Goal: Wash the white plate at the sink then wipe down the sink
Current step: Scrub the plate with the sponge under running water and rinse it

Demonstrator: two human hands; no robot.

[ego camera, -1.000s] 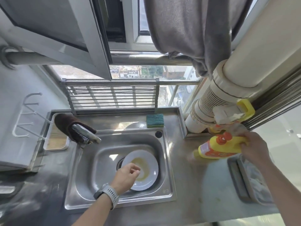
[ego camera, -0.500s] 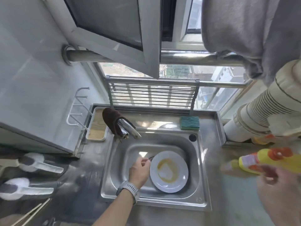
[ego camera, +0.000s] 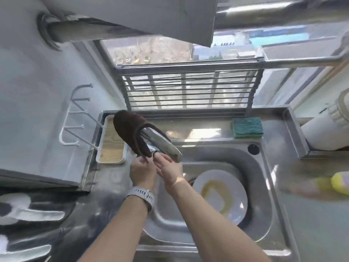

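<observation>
Two hands now meet under the tap [ego camera: 160, 140], and that is new. A second ago the right hand [ego camera: 171, 170] held the yellow soap bottle [ego camera: 340, 183]; now the bottle lies far out to the right of the fingers, and the plate has a yellow ring of soap on it. So the soap step looks done, and turning on the water seems next.

The left hand [ego camera: 142, 172], with a white watch [ego camera: 141, 195] on its wrist, reaches up, fingers curled at the tap's handle. The brown cloth [ego camera: 128, 131] hangs just above them. The right hand's fingers are straight and close together, touching the left hand. The white plate [ego camera: 220, 195] lies in the sink [ego camera: 264, 205], just below and right of the fingers.
</observation>
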